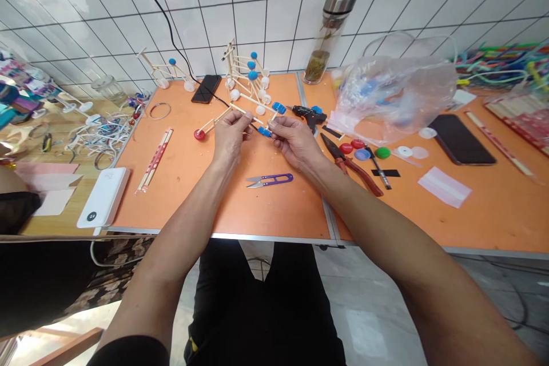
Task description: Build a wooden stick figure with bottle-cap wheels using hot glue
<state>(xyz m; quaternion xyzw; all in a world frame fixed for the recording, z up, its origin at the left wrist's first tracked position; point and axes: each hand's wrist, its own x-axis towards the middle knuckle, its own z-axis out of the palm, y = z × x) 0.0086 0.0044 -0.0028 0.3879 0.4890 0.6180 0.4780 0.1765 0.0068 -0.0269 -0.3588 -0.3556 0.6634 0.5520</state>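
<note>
Both hands meet above the orange table over a small frame of wooden sticks with blue bottle caps. My left hand (231, 134) pinches the stick frame (239, 108) on its left side. At the other end, my right hand (295, 137) has its fingers closed around the part beside a blue bottle cap (265, 132). A second blue cap (278, 108) sits just above the right fingers. A red bottle cap (199, 135) with sticks lies left of my left hand; whether it joins the held frame I cannot tell. Purple thread snips (270, 180) lie below the hands.
Behind stand stick models with blue caps (252, 71) and a glass tea bottle (319, 51). To the right are a glue gun (309, 116), pliers (351, 166), loose caps (383, 152) and a plastic bag (390, 97). A power bank (104, 197) and wrapped chopsticks (156, 160) lie left.
</note>
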